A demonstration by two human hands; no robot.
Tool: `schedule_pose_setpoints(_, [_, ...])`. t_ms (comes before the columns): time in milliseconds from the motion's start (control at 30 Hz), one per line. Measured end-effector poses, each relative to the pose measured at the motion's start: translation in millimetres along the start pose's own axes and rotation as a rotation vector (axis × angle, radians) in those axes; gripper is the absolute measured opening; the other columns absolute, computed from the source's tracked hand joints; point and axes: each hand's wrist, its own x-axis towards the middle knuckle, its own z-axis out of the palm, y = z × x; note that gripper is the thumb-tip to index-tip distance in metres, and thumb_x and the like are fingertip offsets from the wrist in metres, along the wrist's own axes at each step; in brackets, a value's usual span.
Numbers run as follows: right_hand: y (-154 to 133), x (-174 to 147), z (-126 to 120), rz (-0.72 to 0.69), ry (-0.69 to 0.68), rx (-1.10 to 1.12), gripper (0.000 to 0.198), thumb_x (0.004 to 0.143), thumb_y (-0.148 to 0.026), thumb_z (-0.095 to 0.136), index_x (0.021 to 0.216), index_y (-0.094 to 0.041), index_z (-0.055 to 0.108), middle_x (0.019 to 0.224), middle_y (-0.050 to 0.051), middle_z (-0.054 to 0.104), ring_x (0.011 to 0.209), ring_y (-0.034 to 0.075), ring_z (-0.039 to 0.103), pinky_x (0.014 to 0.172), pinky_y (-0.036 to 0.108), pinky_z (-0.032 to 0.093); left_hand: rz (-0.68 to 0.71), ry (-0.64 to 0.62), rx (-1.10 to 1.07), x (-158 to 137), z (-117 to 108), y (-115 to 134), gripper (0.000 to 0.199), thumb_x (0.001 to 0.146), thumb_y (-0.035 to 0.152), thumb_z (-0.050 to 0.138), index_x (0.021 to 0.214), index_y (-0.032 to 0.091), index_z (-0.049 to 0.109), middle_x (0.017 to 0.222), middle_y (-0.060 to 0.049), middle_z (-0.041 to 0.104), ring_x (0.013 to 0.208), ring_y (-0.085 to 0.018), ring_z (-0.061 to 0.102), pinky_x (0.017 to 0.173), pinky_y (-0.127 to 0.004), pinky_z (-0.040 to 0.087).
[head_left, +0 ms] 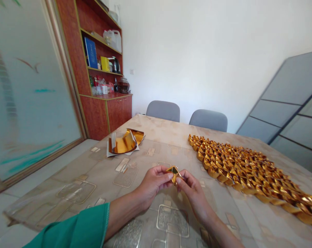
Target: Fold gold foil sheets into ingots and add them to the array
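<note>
Between my two hands, above the middle of the table, is a small folded piece of gold foil paper (174, 171). My left hand (158, 179) pinches its left side between thumb and fingers. On the other side, my right hand (189, 185) grips it with thumb and fingertips. The piece has a peaked top; its lower part is partly hidden by my thumbs. To the right lies a large array of folded gold paper pieces (238, 165), packed in rows. A stack of curled gold foil sheets (123, 143) rests at the far left of the table.
A patterned plastic cloth covers the table (168, 220). Two grey chairs (163, 110) stand behind its far edge. A red-brown shelf cabinet (106, 110) holds a kettle, bottles and jugs. At left is a frosted glass door (29, 86); grey panels (287, 89) lean at right.
</note>
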Motion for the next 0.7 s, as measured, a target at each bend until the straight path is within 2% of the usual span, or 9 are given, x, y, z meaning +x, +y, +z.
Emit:
schedule_pose_setpoints(167, [0.5, 0.9, 3.8, -0.004, 0.021, -0.031, 0.037, 0.075, -0.054, 0.07, 0.066, -0.021, 0.056, 0.062, -0.002, 0.052, 0.06, 0.016, 0.044, 0.057, 0.027, 0.034, 0.037, 0.023, 0.068, 1.2, -0.5, -2.3, 0.033, 0.056, 0.028, 0.088, 0.072, 0.012, 0.064, 0.066, -0.001, 0.066, 0.06, -0.009, 0.058, 0.061, -0.021, 0.045])
schedule_pose_setpoints(300, [1.0, 0.6, 0.3, -0.049, 0.065, -0.034, 0.036, 0.078, -0.052, 0.07, 0.067, -0.022, 0.054, 0.062, -0.003, 0.05, 0.059, 0.015, 0.042, 0.057, 0.027, 0.034, -0.023, -0.055, -0.071, -0.1, 0.3, -2.0, 0.034, 0.061, 0.033, 0.087, 0.078, 0.013, 0.065, 0.079, -0.003, 0.068, 0.071, -0.012, 0.062, 0.073, -0.026, 0.048])
schedule_pose_setpoints(367, [2.3, -0.5, -1.5, -0.055, 0.08, -0.029, 0.034, 0.08, -0.051, 0.068, 0.068, -0.022, 0.054, 0.064, -0.002, 0.05, 0.061, 0.016, 0.043, 0.058, 0.027, 0.034, -0.009, -0.093, -0.09, -0.6, 0.9, -2.4, 0.034, 0.064, 0.033, 0.086, 0.082, 0.013, 0.065, 0.085, -0.005, 0.069, 0.076, -0.014, 0.063, 0.077, -0.028, 0.049])
schedule_pose_setpoints(433, [3.8, -1.7, -2.1, -0.046, 0.076, -0.023, 0.034, 0.082, -0.051, 0.066, 0.069, -0.022, 0.054, 0.066, -0.001, 0.051, 0.064, 0.017, 0.045, 0.06, 0.028, 0.035, 0.041, -0.088, -0.054, -0.8, 1.1, -3.2, 0.033, 0.062, 0.03, 0.086, 0.081, 0.014, 0.065, 0.086, -0.004, 0.069, 0.076, -0.014, 0.062, 0.076, -0.028, 0.048])
schedule_pose_setpoints(600, [1.4, -2.7, 1.6, -0.024, 0.032, -0.008, 0.036, 0.08, -0.053, 0.067, 0.069, -0.022, 0.053, 0.067, -0.001, 0.054, 0.066, 0.018, 0.048, 0.062, 0.028, 0.037, 0.139, -0.064, 0.059, -1.2, 1.1, -2.4, 0.027, 0.062, 0.028, 0.084, 0.073, 0.013, 0.064, 0.069, -0.001, 0.066, 0.063, -0.012, 0.058, 0.066, -0.025, 0.044])
schedule_pose_setpoints(700, [-3.8, -2.2, 3.7, -0.044, 0.034, -0.013, 0.037, 0.078, -0.053, 0.069, 0.068, -0.021, 0.053, 0.065, -0.001, 0.052, 0.064, 0.017, 0.046, 0.061, 0.028, 0.037, 0.159, -0.075, 0.082, -2.3, 3.1, 1.7, 0.027, 0.063, 0.028, 0.083, 0.077, 0.014, 0.065, 0.073, -0.002, 0.067, 0.066, -0.013, 0.058, 0.066, -0.025, 0.045])
